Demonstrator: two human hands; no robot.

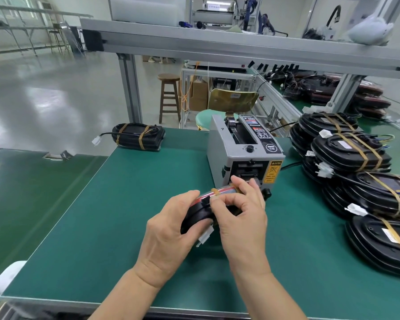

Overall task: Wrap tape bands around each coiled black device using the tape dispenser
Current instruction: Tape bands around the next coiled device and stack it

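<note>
The coiled black device [198, 212] is in both your hands, lifted off the green mat [102, 204] and held just in front of the tape dispenser [245, 153]. It is tilted on edge, with a red and clear rim turned upward. Your left hand [171, 229] grips its left end, fingers and thumb curled round it. Your right hand [243, 218] holds the right end with fingers curled, pinching the rim where a brown tape strip [216, 191] crosses it. I cannot tell how far the strip runs round the far side. A white connector [204, 237] hangs from the device between your hands, above the mat.

The dispenser stands upright on the mat with its front slot facing you, partly hidden behind your right fingers. To your right, a pile of banded devices [356, 158] lies stacked and overlapping, each crossed by brown bands and with white plugs sticking out. One more banded device [138, 136] lies flat at the far left corner of the mat, well apart from the pile. Beyond the bench stands a wooden stool [169, 95], and an aluminium frame [217, 42] runs overhead.
</note>
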